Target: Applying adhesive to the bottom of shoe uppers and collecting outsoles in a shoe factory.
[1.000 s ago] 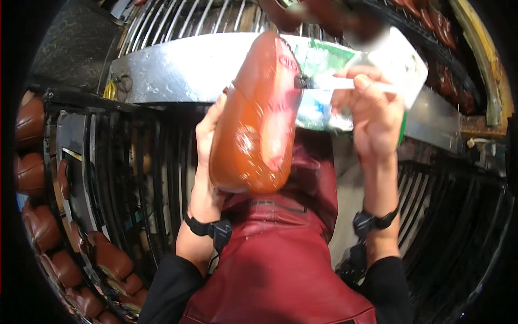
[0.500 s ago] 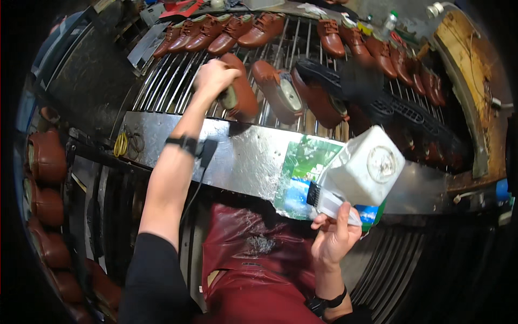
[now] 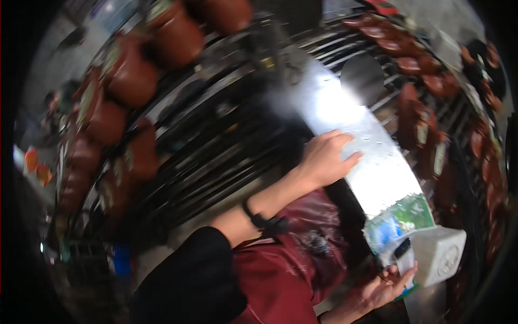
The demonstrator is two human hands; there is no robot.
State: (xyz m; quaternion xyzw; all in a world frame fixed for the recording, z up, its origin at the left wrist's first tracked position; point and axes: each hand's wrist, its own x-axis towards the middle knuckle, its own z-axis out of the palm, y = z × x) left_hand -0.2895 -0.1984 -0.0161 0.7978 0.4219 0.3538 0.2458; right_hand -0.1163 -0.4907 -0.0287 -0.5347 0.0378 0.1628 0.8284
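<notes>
My left hand [image 3: 328,156] is above the metal ledge, with its thumb and fingers apart and nothing visible between them. A dark band with a small box is on that wrist. Lower right, my right hand [image 3: 384,287] holds a small white-handled brush [image 3: 404,261] with black bristles. Right beside it, a white square plastic container [image 3: 440,252] tilts over the green and blue sheet [image 3: 407,213] on the ledge. Brown leather shoes [image 3: 431,156] lie on the bar rack beyond the ledge, blurred by motion.
The shiny metal ledge [image 3: 380,167] runs diagonally along the bar rack [image 3: 372,35]. More brown shoes [image 3: 129,73] stand on a dark slatted rack at the left. A red apron [image 3: 286,270] covers my lap. A blue object [image 3: 122,259] sits lower left.
The view has swung to the left, bringing the left-hand shoe rack into sight. My left hand has come away from the brown shoe it was touching. My right hand keeps the brush.
</notes>
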